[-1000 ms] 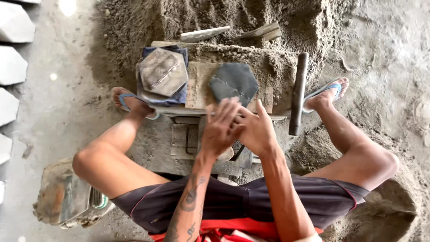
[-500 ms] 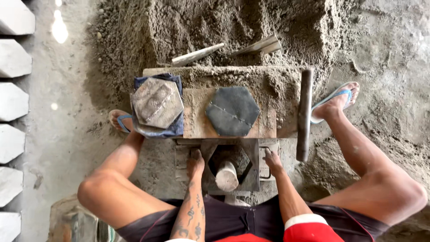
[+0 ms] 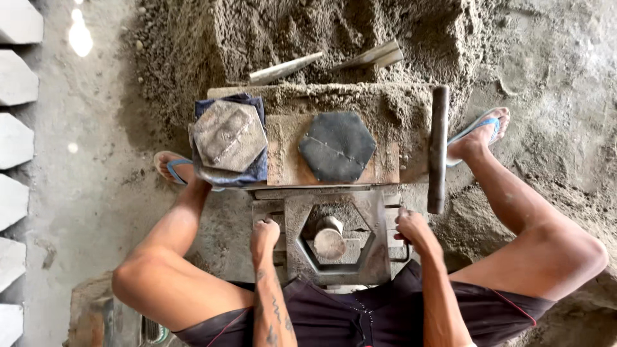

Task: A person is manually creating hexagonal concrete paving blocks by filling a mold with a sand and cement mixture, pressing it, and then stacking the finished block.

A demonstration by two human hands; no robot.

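Left hand (image 3: 263, 232): closed on the left side of the metal hexagonal mould (image 3: 334, 241), off the dark hexagonal pad (image 3: 337, 146) it pressed a second ago. Right hand (image 3: 411, 228): gripping the mould's right side. Mould sits between the knees, cavity now uncovered.

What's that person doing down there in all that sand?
A person squats over a metal hexagon mould. The left hand grips its left side and the right hand grips its right side. Just beyond it, a dark hexagonal plate lies on a wooden board, next to a grey hexagonal block on blue cloth. Behind is a sand heap.
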